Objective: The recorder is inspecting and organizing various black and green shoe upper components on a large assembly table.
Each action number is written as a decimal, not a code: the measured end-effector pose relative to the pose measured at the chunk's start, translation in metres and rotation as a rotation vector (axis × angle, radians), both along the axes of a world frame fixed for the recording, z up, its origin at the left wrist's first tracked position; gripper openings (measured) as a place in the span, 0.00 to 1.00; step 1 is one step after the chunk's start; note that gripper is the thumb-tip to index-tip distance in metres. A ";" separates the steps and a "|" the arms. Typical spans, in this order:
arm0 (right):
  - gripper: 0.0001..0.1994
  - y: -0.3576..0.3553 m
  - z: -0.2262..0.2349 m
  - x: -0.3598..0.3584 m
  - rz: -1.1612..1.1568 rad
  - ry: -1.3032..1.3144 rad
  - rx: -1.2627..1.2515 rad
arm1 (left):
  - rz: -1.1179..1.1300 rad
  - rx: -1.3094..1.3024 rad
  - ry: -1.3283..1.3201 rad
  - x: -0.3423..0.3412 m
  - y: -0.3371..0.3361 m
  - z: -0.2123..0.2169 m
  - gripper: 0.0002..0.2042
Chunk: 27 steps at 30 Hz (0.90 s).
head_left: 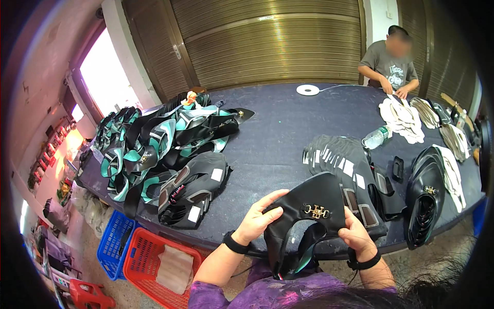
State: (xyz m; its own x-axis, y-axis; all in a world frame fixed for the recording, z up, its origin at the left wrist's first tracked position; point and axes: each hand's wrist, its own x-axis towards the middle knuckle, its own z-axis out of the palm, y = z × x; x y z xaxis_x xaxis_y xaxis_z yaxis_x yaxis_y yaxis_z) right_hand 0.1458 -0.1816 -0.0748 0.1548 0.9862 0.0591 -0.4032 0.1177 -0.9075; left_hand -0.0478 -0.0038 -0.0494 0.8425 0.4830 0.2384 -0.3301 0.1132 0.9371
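Note:
Between my two hands hangs a black leather shoe upper (298, 198) with a gold metal buckle ornament (315, 211) on its front. My left hand (262, 216) grips its left edge, thumb on top and fingers beneath. On the opposite edge, my right hand (355, 233) pinches the leather with the thumb in front. The upper's curved opening faces me, and some teal lining shows low inside it. Just beyond my right hand lies a fanned stack of black pieces (334, 152) with white labels. Part of that stack is hidden behind the upper.
Teal-lined black uppers (170, 129) heap at the left, beside a labelled black stack (198, 180). Nested uppers (427, 195), a plastic bottle (377, 137) and white strips (404, 118) lie right. A co-worker (393, 64) stands far right. Red (136, 278) and blue baskets (109, 252) sit below the table.

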 end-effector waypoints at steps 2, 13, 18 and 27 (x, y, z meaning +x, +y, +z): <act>0.44 0.001 -0.003 -0.004 -0.035 -0.099 0.035 | 0.001 0.031 0.017 0.000 0.000 0.001 0.21; 0.28 0.014 -0.004 -0.014 -0.277 -0.073 0.126 | -0.100 0.033 0.166 -0.007 0.012 -0.004 0.22; 0.24 0.015 0.001 -0.014 -0.308 -0.110 0.077 | -0.434 -0.023 0.237 -0.008 0.027 0.005 0.24; 0.15 0.012 -0.008 -0.008 -0.346 -0.120 0.081 | -0.239 0.283 0.411 0.001 0.012 0.021 0.15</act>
State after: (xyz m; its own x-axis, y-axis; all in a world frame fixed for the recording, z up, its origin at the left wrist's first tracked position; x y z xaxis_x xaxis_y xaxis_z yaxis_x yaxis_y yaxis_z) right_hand 0.1375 -0.1694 -0.0824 0.4653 0.8681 0.1728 -0.2187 0.3020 -0.9279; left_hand -0.0464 0.0086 -0.0286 0.9719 0.2320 -0.0402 0.0730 -0.1345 0.9882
